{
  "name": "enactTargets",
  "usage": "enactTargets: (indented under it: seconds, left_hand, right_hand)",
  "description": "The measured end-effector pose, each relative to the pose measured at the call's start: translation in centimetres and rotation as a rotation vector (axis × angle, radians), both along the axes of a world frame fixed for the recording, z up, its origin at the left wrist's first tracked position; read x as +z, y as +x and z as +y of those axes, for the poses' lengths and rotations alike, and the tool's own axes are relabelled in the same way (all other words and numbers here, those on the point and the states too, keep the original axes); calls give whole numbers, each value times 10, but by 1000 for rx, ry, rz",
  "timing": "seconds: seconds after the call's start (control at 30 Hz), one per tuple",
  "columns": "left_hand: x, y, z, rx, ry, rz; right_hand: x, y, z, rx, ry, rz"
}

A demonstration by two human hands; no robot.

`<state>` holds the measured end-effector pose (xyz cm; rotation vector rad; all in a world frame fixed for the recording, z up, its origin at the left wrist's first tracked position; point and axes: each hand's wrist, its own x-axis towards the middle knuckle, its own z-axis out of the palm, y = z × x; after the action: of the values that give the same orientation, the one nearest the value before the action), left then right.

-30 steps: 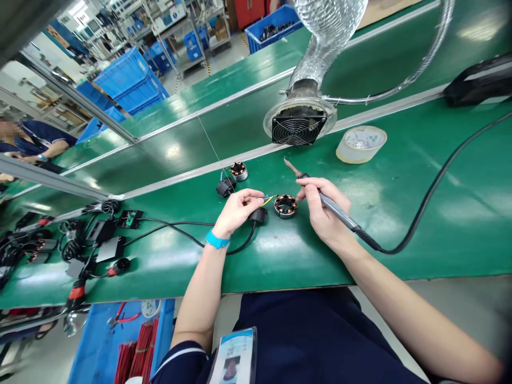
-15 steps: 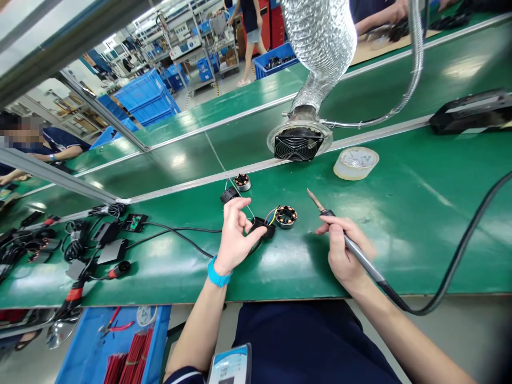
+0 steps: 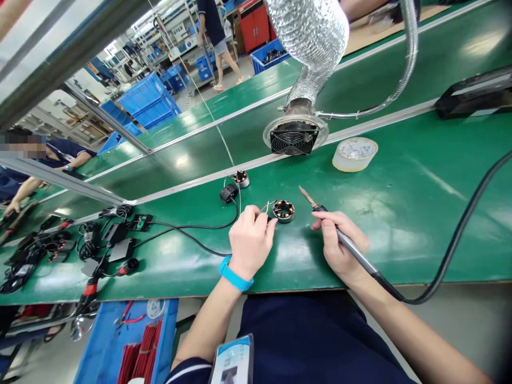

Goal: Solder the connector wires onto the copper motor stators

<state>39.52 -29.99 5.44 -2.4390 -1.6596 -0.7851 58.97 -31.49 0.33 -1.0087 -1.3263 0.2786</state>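
My right hand (image 3: 344,246) grips a soldering iron (image 3: 354,252) by its grey handle, its bare tip pointing up and left. My left hand (image 3: 253,237) is closed over a black housing (image 3: 272,218), which it mostly hides. Coloured wires run from there to a ring-shaped motor stator (image 3: 284,212) with copper windings, lying just right of the fingers. A thin wire, seemingly solder, hangs from above down to the left hand. Behind it lie a second stator (image 3: 241,179) and a round black part (image 3: 228,193) with a cable.
A fume extractor fan (image 3: 294,141) on a foil duct hangs over the bench, left of a roll of clear tape (image 3: 355,154). Cables and boards (image 3: 120,240) lie at the left. Below the front edge, a blue bin (image 3: 96,341) holds red wires and pliers. Other people are across the bench.
My left hand has turned over and closed down on the black housing, its fingers no longer spread. My right hand holds the iron much as before. The view has shifted slightly.
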Motion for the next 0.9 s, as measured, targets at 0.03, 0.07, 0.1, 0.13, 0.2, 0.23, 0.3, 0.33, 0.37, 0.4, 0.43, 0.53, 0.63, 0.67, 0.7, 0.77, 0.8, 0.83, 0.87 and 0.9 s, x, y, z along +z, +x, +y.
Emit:
enactTargets:
  seconds: [0.03, 0.07, 0.1, 0.13, 0.2, 0.23, 0.3, 0.33, 0.37, 0.4, 0.43, 0.53, 0.63, 0.67, 0.7, 0.77, 0.8, 0.83, 0.87, 0.9]
  left_hand:
    - [-1, 5, 4, 22, 13, 59]
    - [-1, 9, 8, 46, 18, 105]
    - [-2, 12, 11, 67, 20, 142]
    - [-2, 14, 14, 85, 19, 173]
    - [-2, 16, 17, 103, 6, 227]
    - [-2, 16, 17, 110, -3, 249]
    - [-2, 17, 17, 126, -18, 286]
    - [-2, 18, 16, 136, -24, 300]
    - [-2, 19, 16, 145, -29, 312]
    - [-2, 20, 15, 153, -32, 322]
    - [-2, 21, 14, 157, -37, 332]
    - [-2, 22, 13, 159, -54, 363]
    - [-3, 21, 11, 145, -60, 401]
    - [-3, 19, 10, 128, -62, 404]
    - [-2, 17, 9, 103, -66, 400]
    - [-1, 13, 9, 56, -80, 369]
    - [0, 11, 10, 44, -88, 349]
    - [1, 8, 12, 38, -97, 327]
    - [3, 5, 14, 38, -112, 307]
    - [5, 2, 18, 34, -135, 287]
  right_hand:
    - [0, 0, 0, -2, 0, -1]
    - [0, 1, 0, -6, 2, -1]
    - [0, 1, 0, -9, 4, -2]
    - [0, 1, 0, -10, 9, -2]
    - [1, 1, 0, -2, 18, 4]
    - [1, 1, 0, 3, 24, 8]
    - [2, 1, 1, 8, 31, 15]
    - [2, 1, 1, 7, 31, 15]
    - [2, 1, 1, 7, 31, 15]
    - [3, 2, 0, 6, 31, 15]
    - [3, 2, 0, 8, 31, 14]
    - [3, 2, 0, 20, 27, 23]
    - [3, 2, 0, 21, 21, 24]
    - [3, 2, 0, 16, 21, 22]
    - [3, 3, 0, 14, 21, 19]
    - [4, 3, 0, 16, 16, 25]
    - [4, 3, 0, 20, 10, 33]
    - [4, 3, 0, 22, 4, 44]
    - [4, 3, 0, 21, -1, 55]
    - [3, 3, 0, 18, -5, 66]
